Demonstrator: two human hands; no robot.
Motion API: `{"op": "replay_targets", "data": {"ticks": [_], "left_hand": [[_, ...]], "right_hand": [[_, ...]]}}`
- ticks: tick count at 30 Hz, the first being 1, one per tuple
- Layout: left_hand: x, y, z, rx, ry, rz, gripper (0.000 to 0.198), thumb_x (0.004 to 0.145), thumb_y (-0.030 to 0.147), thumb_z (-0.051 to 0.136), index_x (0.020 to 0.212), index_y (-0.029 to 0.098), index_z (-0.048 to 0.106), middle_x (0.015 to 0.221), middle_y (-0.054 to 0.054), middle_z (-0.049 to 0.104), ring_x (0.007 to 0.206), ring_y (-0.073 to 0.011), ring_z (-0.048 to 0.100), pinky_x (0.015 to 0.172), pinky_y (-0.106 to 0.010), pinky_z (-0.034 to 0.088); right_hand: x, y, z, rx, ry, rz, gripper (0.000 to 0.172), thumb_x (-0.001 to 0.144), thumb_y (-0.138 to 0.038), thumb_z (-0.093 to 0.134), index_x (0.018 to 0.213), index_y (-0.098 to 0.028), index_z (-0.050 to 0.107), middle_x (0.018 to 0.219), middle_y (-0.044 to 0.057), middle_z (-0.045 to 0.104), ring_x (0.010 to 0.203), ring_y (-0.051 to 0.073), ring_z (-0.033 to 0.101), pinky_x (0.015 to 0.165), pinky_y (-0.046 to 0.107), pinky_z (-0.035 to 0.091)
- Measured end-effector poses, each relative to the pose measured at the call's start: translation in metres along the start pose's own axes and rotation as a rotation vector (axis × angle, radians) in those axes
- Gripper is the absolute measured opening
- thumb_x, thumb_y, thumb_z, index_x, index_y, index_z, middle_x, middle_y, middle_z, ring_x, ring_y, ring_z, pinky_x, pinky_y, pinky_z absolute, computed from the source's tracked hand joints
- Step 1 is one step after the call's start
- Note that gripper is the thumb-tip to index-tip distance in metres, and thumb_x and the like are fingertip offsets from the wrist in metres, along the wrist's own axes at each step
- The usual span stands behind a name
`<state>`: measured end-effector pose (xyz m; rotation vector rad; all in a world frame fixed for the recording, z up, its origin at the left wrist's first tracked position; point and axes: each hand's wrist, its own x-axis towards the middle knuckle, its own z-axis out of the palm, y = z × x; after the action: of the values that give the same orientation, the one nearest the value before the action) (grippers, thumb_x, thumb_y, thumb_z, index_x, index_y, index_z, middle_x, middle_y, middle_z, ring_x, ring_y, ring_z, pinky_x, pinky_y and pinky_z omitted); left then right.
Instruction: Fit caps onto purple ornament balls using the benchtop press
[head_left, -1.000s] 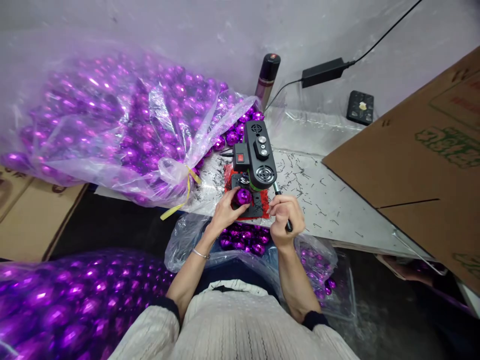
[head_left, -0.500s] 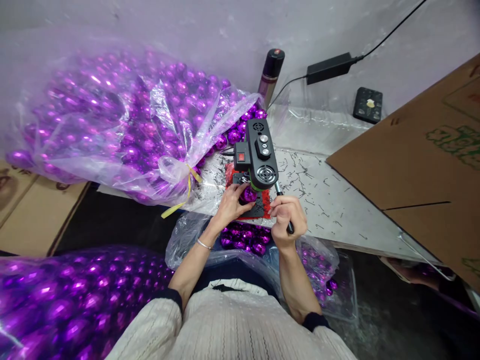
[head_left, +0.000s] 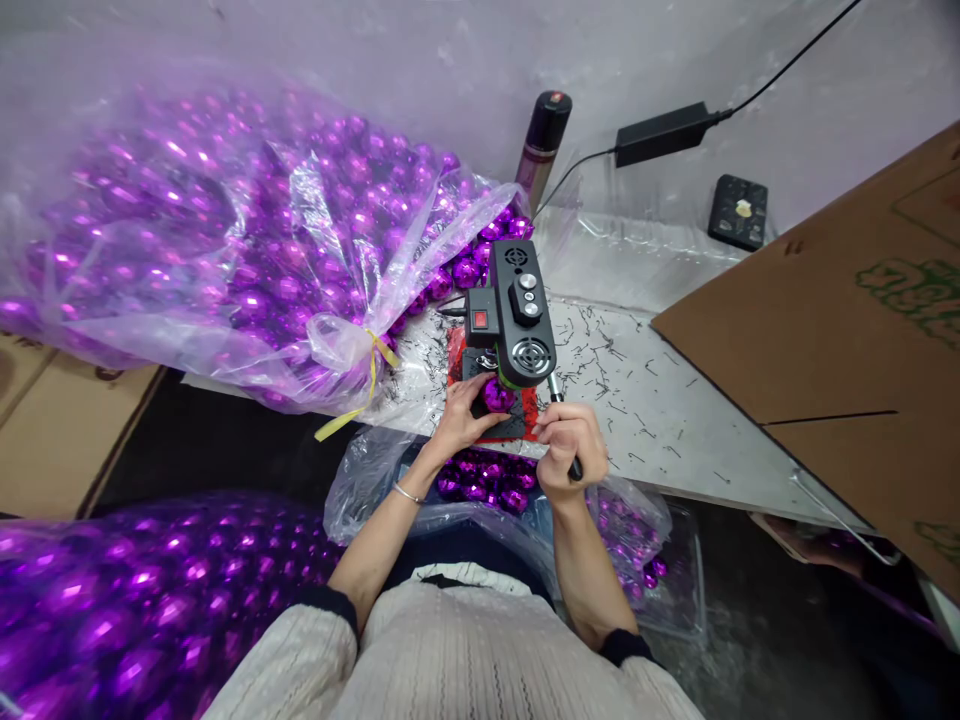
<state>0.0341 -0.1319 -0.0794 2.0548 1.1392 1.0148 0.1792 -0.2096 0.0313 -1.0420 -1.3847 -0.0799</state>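
Note:
A small black bench machine (head_left: 517, 315) with a red switch stands on a red mat at the table's near edge. My left hand (head_left: 463, 415) holds a shiny purple ball (head_left: 496, 394) under the machine's head, fingers curled round it. My right hand (head_left: 570, 448) is closed round the machine's black lever handle (head_left: 559, 400), just right of the ball. Below my hands an open clear bag (head_left: 495, 480) holds several purple balls.
A big tied clear bag of purple balls (head_left: 225, 240) fills the table's left. Another bag of them (head_left: 135, 600) lies at lower left. A brown cardboard sheet (head_left: 840, 330) leans at right. A dark spray can (head_left: 541, 145), power adapter (head_left: 660, 132) and small black box (head_left: 739, 210) sit at the back.
My left hand has pushed the purple ball a little further in under the machine's head. My right hand stays closed on the lever, shifted only slightly.

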Motion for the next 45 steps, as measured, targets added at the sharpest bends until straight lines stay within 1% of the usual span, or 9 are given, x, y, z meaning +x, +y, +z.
{"op": "replay_targets", "data": {"ticks": [7,13,17,22,26,29,36,40,45], "left_hand": [[0.0,0.001,-0.001,-0.023,-0.034,-0.03,0.07,0.082,0.044,0.092,0.142,0.022,0.065,0.132,-0.014,0.077,0.126,-0.0326,0.07,0.112,-0.05,0.049],[0.001,0.005,-0.004,-0.003,-0.056,-0.066,0.069,0.081,0.04,0.093,0.142,0.023,0.065,0.132,-0.013,0.077,0.125,-0.032,0.071,0.112,-0.049,0.05],[0.002,0.007,-0.007,0.023,-0.07,-0.07,0.069,0.08,0.038,0.094,0.141,0.022,0.066,0.131,-0.013,0.078,0.123,-0.0317,0.072,0.11,-0.048,0.051],[0.002,0.008,-0.008,0.04,-0.072,-0.063,0.071,0.079,0.039,0.094,0.141,0.021,0.065,0.131,-0.013,0.078,0.121,-0.0315,0.072,0.108,-0.047,0.052],[0.002,0.008,-0.009,0.029,-0.064,-0.055,0.071,0.08,0.04,0.094,0.141,0.019,0.066,0.131,-0.014,0.078,0.12,-0.0313,0.072,0.107,-0.047,0.052],[0.002,0.008,-0.009,0.037,-0.062,-0.054,0.07,0.08,0.041,0.094,0.141,0.02,0.066,0.13,-0.013,0.078,0.12,-0.0317,0.072,0.107,-0.047,0.053],[0.001,0.008,-0.009,0.001,-0.064,-0.081,0.069,0.08,0.04,0.094,0.141,0.023,0.066,0.133,-0.012,0.077,0.123,-0.0318,0.071,0.11,-0.049,0.053],[0.001,0.007,-0.008,0.016,-0.062,-0.078,0.069,0.08,0.04,0.094,0.142,0.024,0.067,0.132,-0.012,0.077,0.123,-0.0318,0.072,0.109,-0.049,0.054],[0.001,0.007,-0.008,0.021,-0.054,-0.067,0.071,0.079,0.039,0.095,0.142,0.023,0.066,0.132,-0.013,0.077,0.123,-0.0317,0.072,0.108,-0.049,0.054]], "right_hand": [[-0.015,0.01,0.007,0.006,0.036,-0.031,0.032,0.107,-0.025,0.046,0.078,-0.023,0.06,0.077,0.001,0.066,0.064,0.014,0.064,0.055,0.03,0.051],[-0.024,0.019,0.013,0.054,0.088,-0.04,0.034,0.109,-0.028,0.045,0.078,-0.024,0.059,0.077,0.0,0.065,0.061,0.014,0.064,0.06,0.034,0.055],[-0.024,0.019,0.014,0.072,0.083,-0.026,0.034,0.109,-0.029,0.044,0.078,-0.024,0.058,0.077,-0.001,0.064,0.06,0.014,0.062,0.058,0.034,0.055],[-0.021,0.013,0.011,0.036,0.057,-0.01,0.035,0.109,-0.029,0.044,0.077,-0.024,0.056,0.077,-0.001,0.064,0.062,0.014,0.062,0.064,0.035,0.056],[-0.017,0.008,0.008,0.027,0.04,0.018,0.033,0.109,-0.03,0.045,0.077,-0.024,0.056,0.077,0.0,0.063,0.064,0.014,0.062,0.059,0.032,0.052],[-0.017,0.008,0.009,0.023,0.055,0.02,0.034,0.108,-0.03,0.046,0.077,-0.024,0.056,0.076,0.0,0.063,0.063,0.015,0.061,0.059,0.034,0.052],[-0.029,0.018,0.017,0.095,0.113,0.026,0.036,0.109,-0.032,0.044,0.076,-0.024,0.058,0.077,-0.001,0.062,0.061,0.015,0.062,0.061,0.037,0.057],[-0.036,0.023,0.019,0.112,0.126,0.05,0.037,0.109,-0.036,0.045,0.076,-0.025,0.058,0.078,0.0,0.06,0.061,0.015,0.062,0.056,0.036,0.056],[-0.04,0.028,0.021,0.131,0.134,0.029,0.039,0.11,-0.038,0.043,0.077,-0.025,0.058,0.08,0.0,0.058,0.062,0.015,0.062,0.054,0.035,0.056]]}}
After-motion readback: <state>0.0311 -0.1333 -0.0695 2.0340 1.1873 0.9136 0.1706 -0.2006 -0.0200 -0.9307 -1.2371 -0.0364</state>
